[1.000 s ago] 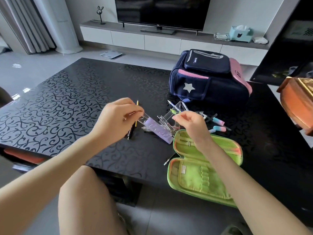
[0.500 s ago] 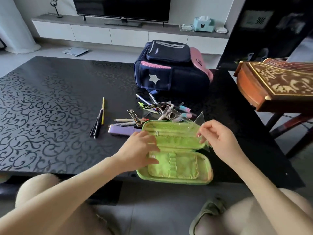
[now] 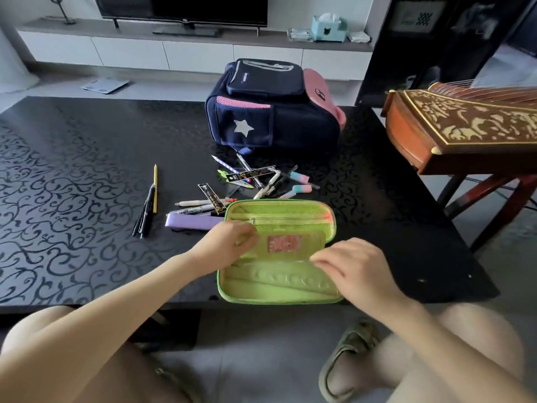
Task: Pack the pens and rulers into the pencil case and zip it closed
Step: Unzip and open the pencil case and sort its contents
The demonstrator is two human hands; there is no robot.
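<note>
Both grips pinch a flat inner flap (image 3: 293,242) of the open, green fabric pencil case (image 3: 279,286): left hand (image 3: 229,242), right hand (image 3: 354,266).

I'm seeing the pencil case (image 3: 279,289) lying open at the table's (image 3: 87,175) near edge, pens (image 3: 255,181) scattered behind it, backpack (image 3: 273,112) beyond.

One view only, worn on the head, tipped forward and down over the near edge of the black worktop (image 3: 87,199). It sits close above the open pencil case (image 3: 279,289), wide enough to catch both knees below and the TV unit (image 3: 203,53) at the far wall.
</note>
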